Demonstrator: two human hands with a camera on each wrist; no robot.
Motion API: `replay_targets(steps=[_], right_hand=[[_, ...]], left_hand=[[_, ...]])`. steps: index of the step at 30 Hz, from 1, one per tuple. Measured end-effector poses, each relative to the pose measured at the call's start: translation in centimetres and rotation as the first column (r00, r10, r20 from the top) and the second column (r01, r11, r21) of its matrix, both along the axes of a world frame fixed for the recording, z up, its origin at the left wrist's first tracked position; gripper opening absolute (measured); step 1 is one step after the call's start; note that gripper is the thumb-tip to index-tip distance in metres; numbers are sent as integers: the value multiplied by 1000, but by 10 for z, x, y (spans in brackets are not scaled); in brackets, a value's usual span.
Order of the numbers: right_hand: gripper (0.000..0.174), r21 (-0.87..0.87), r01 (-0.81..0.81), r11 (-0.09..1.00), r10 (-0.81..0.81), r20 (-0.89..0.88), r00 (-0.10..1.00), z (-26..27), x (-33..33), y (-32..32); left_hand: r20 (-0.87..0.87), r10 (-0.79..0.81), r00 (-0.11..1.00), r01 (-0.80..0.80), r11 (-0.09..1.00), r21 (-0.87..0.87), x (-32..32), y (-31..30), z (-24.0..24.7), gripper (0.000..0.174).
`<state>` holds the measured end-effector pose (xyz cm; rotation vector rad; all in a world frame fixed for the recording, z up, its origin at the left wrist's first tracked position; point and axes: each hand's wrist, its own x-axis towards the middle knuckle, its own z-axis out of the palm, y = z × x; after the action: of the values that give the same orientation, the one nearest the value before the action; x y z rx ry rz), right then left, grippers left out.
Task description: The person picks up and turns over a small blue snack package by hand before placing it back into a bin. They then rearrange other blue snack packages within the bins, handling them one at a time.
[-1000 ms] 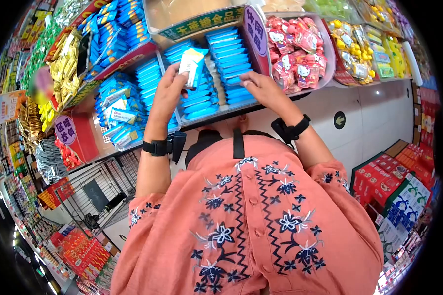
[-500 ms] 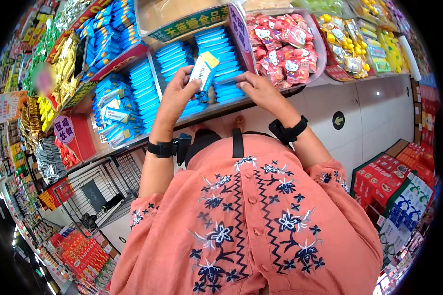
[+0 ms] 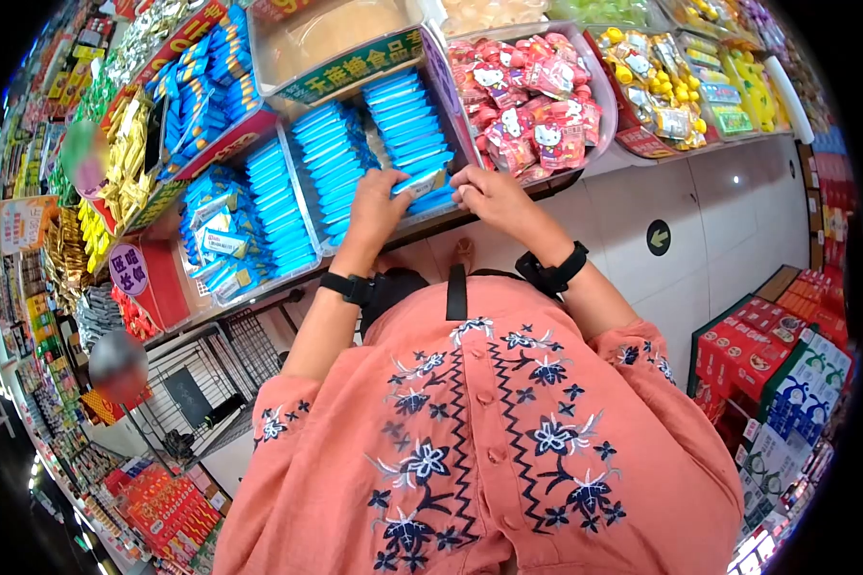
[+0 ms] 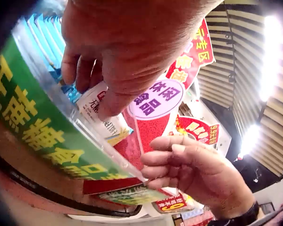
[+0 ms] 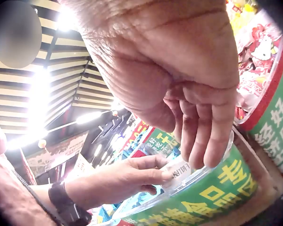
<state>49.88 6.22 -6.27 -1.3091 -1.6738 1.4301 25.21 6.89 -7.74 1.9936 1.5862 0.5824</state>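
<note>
Blue and white, a wrapped packet (image 3: 427,183) sits pinched between the thumb and fingers of the left hand (image 3: 378,206), at the near right end of a green-banded tray (image 5: 221,182) with 2 rows of blue packets (image 3: 403,120). Just to its right is the right hand (image 3: 497,199), fingers loosely bent (whether they touch the packet, I can't tell). Farther right lie pink packets (image 3: 547,81); near left stands a wire cart (image 3: 187,395).
</note>
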Motion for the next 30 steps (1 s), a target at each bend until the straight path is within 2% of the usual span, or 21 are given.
replay_targets(steps=[2,3,7,10,11,13,16,19,22,25,26,28,29,30], right_hand=[[23,33,8,999,-7,-9,1000,-1,0,-2],[23,48,0,999,0,-4,1000,4,-1,-3],[23,90,-95,991,88,85,993,14,-8,-1],[24,273,-93,957,89,30,996,10,-17,-1],[26,332,-157,930,112,151,982,8,-19,-1],[28,447,-191,874,117,188,975,1,-28,0],[21,572,-149,806,35,206,978,-4,-33,0],[18,637,-140,758,-6,222,975,-21,-36,7],[18,737,-112,667,-152,282,947,-34,-44,7],[9,744,-72,664,-173,247,953,-37,-47,5],[7,713,-87,696,-161,274,948,-37,-48,4],[11,646,-117,754,-133,325,936,-34,-49,6],[19,628,-130,768,-124,345,931,-33,-49,5],[20,656,-116,745,-152,337,929,-34,-49,6]], left_hand=[[-51,-25,998,29,995,95,9,0,-7,28],[-25,-26,999,28,994,102,14,1,-9,25],[-135,23,991,-7,992,123,27,7,-14,31],[-199,48,979,-18,988,153,32,12,-20,31],[-221,51,974,-12,985,174,32,11,-22,31],[-280,52,959,21,967,253,35,13,-28,32],[-372,101,923,-20,976,216,36,13,-28,34],[-363,111,925,-34,977,211,39,11,-23,35],[-371,115,922,-26,971,237,39,10,-24,35],[-342,116,933,-34,971,235,38,8,-25,33],[-341,108,934,-30,973,228,36,7,-25,32],[-338,96,936,-23,977,214,36,9,-24,30],[-337,101,936,-32,978,205,37,9,-25,28],[-328,95,940,-25,977,213,36,10,-26,28]])
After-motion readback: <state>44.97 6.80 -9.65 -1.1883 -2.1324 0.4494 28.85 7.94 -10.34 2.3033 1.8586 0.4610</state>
